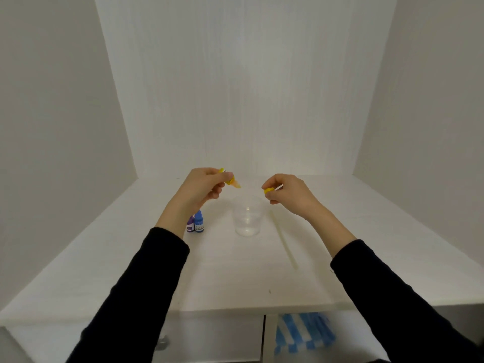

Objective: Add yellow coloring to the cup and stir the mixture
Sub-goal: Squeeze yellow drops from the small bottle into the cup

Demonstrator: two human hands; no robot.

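Observation:
A clear plastic cup (247,216) with a little clear liquid stands mid-table. My left hand (203,188) holds a small yellow coloring bottle (231,180) tilted, with its bare nozzle pointing right and down, above and just left of the cup's rim. My right hand (286,193) pinches the bottle's yellow cap (268,190) above the cup's right edge. A pale stirring stick (284,239) lies flat on the table right of the cup.
A purple bottle (190,225) and a blue bottle (199,222) stand upright left of the cup, under my left wrist. White walls enclose the white table (131,258) on three sides. Below the front edge are drawers and a blue-and-white striped item (303,334).

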